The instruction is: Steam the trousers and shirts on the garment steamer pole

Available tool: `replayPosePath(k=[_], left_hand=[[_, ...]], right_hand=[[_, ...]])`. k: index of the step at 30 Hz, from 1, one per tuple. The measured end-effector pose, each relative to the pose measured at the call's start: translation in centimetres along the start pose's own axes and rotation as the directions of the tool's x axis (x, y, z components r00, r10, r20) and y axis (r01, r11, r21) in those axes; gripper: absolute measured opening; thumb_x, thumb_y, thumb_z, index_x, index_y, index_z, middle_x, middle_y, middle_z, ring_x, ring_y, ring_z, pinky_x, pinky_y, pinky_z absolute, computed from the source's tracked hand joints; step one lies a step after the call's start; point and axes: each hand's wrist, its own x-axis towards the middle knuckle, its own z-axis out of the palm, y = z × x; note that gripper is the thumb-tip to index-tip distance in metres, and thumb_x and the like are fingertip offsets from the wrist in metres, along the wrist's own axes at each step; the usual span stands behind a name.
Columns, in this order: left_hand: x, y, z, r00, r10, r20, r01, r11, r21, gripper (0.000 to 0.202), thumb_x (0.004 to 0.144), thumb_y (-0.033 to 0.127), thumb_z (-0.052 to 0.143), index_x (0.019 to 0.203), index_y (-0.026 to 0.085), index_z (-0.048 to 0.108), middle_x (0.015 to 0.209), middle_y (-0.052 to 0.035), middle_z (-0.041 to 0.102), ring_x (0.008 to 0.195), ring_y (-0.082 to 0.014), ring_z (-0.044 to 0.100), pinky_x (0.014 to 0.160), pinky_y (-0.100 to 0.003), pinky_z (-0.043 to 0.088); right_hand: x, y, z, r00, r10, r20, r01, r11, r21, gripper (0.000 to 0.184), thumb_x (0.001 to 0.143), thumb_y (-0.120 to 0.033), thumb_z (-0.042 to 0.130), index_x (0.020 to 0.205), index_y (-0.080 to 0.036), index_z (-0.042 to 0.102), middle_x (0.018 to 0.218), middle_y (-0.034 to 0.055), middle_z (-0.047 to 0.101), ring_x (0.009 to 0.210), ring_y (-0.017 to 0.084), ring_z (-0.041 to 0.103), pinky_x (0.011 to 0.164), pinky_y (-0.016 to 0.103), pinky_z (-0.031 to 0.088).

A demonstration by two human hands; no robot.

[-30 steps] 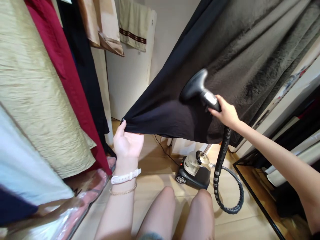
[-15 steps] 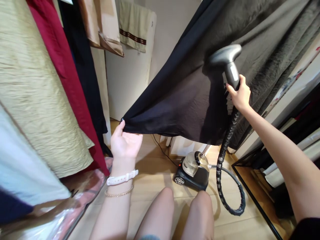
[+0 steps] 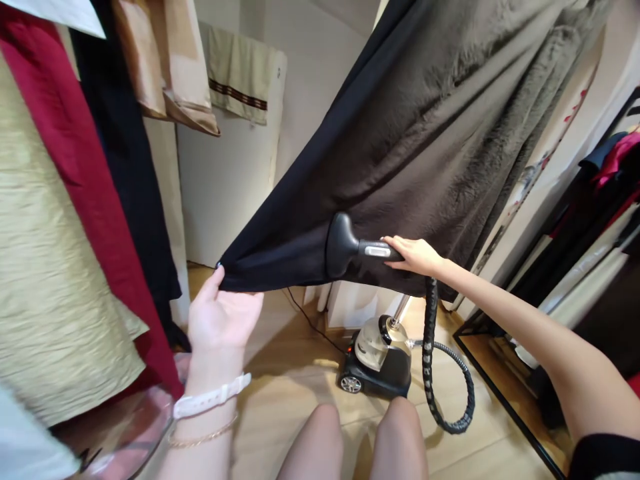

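A long dark garment [image 3: 400, 147] hangs stretched across the middle, smooth on the left and furry-looking toward the right. My left hand [image 3: 225, 307] pinches its lower left corner between thumb and fingers, palm up, pulling the cloth taut. In my right hand [image 3: 413, 255] is the handle of a black garment steamer head [image 3: 342, 245], held sideways. Its head lies against the cloth near the lower edge, pointing left. From the handle a black wrapped hose [image 3: 429, 353] loops down to the steamer base [image 3: 377, 360], which stands on the floor with a clear water tank and a small red light.
At left hang a cream textured cloth [image 3: 55, 267], a red cloth [image 3: 90, 187] and satin garments [image 3: 187, 73]. A towel [image 3: 237, 73] drapes over a white panel behind. On the right stands a black-framed clothes rack [image 3: 505, 407]. A power cord [image 3: 313, 320] crosses the wooden floor.
My right hand has brought the steamer head down and left along the cloth, turning it from upright to sideways. My left hand keeps its pinch on the corner. The view has shifted slightly right.
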Motion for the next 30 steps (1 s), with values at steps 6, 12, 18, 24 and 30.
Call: replayPosePath(k=[6, 12, 18, 24, 30], left_hand=[[-0.1, 1.6, -0.1, 0.994, 0.088, 0.059, -0.095, 0.987, 0.13, 0.036, 0.099, 0.026, 0.054, 0.131, 0.019, 0.07, 0.14, -0.004, 0.071, 0.148, -0.0209, 0.051, 0.13, -0.043, 0.036], [-1.3, 3.6, 0.3, 0.985, 0.11, 0.13, -0.13, 0.979, 0.157, 0.047, 0.101, 0.031, 0.057, 0.146, 0.019, 0.062, 0.145, -0.0022, 0.067, 0.152, -0.0144, 0.045, 0.131, -0.032, 0.028], [-1.5, 4.3, 0.7, 0.989, 0.093, 0.114, -0.098, 0.994, 0.039, 0.048, 0.106, 0.026, 0.048, 0.152, 0.015, 0.055, 0.146, -0.0057, 0.064, 0.139, -0.0122, 0.059, 0.127, -0.028, 0.029], [-1.0, 4.2, 0.4, 0.99, 0.055, 0.132, -0.063, 0.997, 0.053, 0.051, 0.104, 0.027, 0.051, 0.154, 0.021, 0.053, 0.147, -0.005, 0.063, 0.14, -0.0145, 0.058, 0.128, -0.035, 0.028], [-0.8, 3.9, 0.4, 0.995, 0.015, 0.098, -0.024, 0.995, 0.096, 0.049, 0.103, 0.027, 0.052, 0.152, 0.022, 0.057, 0.143, -0.0045, 0.067, 0.139, -0.0175, 0.059, 0.126, -0.038, 0.038]], right_hand=[[3.3, 6.4, -6.3, 0.817, 0.355, -0.455, -0.346, 0.932, 0.107, 0.068, 0.094, -0.049, 0.065, 0.152, -0.018, 0.046, 0.139, 0.0148, 0.068, 0.113, 0.035, 0.073, 0.098, 0.047, 0.058], [6.5, 13.5, -13.3, 0.532, 0.563, -0.633, -0.549, 0.798, 0.248, 0.067, 0.093, -0.049, 0.063, 0.148, -0.013, 0.051, 0.123, 0.0205, 0.073, 0.109, 0.04, 0.071, 0.095, 0.058, 0.056], [6.2, 15.3, -13.5, 0.546, 0.577, -0.608, -0.514, 0.803, 0.301, 0.066, 0.094, -0.056, 0.061, 0.144, -0.014, 0.055, 0.113, 0.0192, 0.074, 0.102, 0.037, 0.072, 0.092, 0.056, 0.058], [5.2, 14.2, -11.8, 0.584, 0.592, -0.556, -0.575, 0.785, 0.232, 0.065, 0.09, -0.056, 0.066, 0.142, -0.017, 0.057, 0.118, 0.0192, 0.073, 0.107, 0.04, 0.07, 0.094, 0.059, 0.056], [4.4, 13.5, -10.1, 0.639, 0.609, -0.471, -0.55, 0.789, 0.273, 0.065, 0.089, -0.056, 0.066, 0.14, -0.018, 0.057, 0.115, 0.0171, 0.075, 0.102, 0.038, 0.071, 0.091, 0.055, 0.058]])
